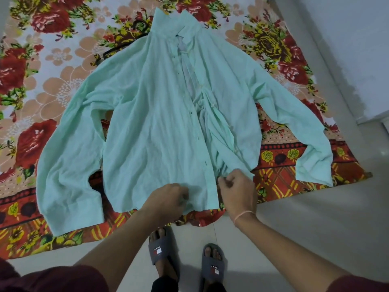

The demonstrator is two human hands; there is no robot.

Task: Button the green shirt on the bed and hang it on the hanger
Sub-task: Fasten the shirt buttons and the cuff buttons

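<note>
Green shirt (160, 123) unbuttoned on bed (52, 66), left hand (166, 199) and right hand (237, 190) each grip pinching hem — hanger (126, 41) mostly hidden.

The bed (63, 66) carries a floral sheet. The green shirt (160, 131) lies flat at its centre, sleeves spread, collar toward 12 o'clock. A dark hanger (126, 42) lies at 11 o'clock, partly under the shirt.

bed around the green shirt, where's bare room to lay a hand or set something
Free: floral bedsheet left of the pale green cotton shirt, above its left sleeve; also the top right by the collar. Crowded: hem, where left hand and right hand grip; black hanger beside the collar.
</note>
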